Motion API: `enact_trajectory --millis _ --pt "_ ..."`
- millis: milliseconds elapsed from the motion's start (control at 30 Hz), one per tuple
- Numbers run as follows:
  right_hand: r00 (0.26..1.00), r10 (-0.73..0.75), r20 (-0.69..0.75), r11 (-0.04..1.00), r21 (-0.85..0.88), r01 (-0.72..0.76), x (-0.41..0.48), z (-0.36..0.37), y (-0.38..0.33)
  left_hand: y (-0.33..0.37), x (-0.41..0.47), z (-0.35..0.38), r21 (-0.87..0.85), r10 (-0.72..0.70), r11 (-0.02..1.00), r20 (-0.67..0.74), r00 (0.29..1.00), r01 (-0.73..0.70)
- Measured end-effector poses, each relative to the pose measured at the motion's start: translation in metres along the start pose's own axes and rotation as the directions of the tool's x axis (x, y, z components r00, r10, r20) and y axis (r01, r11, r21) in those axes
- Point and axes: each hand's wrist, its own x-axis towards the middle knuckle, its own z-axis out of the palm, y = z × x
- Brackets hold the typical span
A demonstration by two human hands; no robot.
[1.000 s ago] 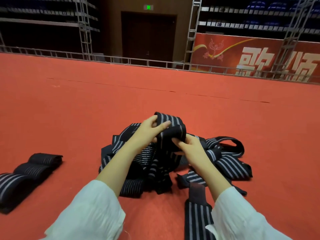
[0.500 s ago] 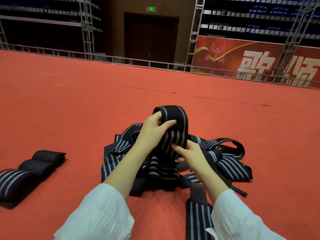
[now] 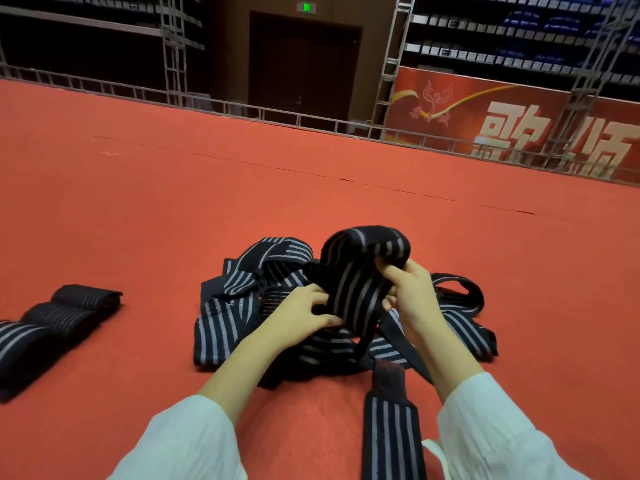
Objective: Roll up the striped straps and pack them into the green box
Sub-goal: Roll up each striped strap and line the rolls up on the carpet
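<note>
Head view, left hand (image 3: 301, 310) pinching striped strap (image 3: 356, 282) low, right hand (image 3: 412, 293) gripping its upper fold, strap pile (image 3: 225, 329) beneath.

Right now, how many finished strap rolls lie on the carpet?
3 rolled black striped straps in a row at far left: farthest roll, middle roll, nearest roll, cut by the frame edge. Others may lie off-frame.
</note>
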Motion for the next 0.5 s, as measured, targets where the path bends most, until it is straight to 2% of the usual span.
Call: enact_trajectory --millis 133,233,333,433,500 --pt "1.000 -0.007 -0.026 0.998 0.060 0.009 0.001 -0.004 0.004 -0.007 -0.001 0.001 0.175 -0.056 0.984 0.064 0.996 0.044" --pt "0.995 -0.069 -0.066 0.991 0.110 0.076 0.001 -0.003 -0.005 -0.018 -0.002 0.004 0.356 -0.110 0.927 -0.032 0.993 0.114" --pt "0.985 -0.142 -0.094 0.968 0.195 0.158 0.004 -0.005 -0.029 -0.037 -0.007 -0.002 0.405 -0.289 0.859 -0.126 0.949 0.315" --pt "0.992 -0.126 -0.005 0.982 0.138 0.125 0.006 -0.011 -0.043 -0.037 -0.004 -0.010 0.459 -0.390 0.802 -0.083 0.917 0.383" --pt "0.995 -0.086 0.052 0.996 0.039 0.084 0.006 -0.014 -0.042 -0.018 -0.002 -0.013 0.512 -0.345 0.794 -0.064 0.936 0.328"
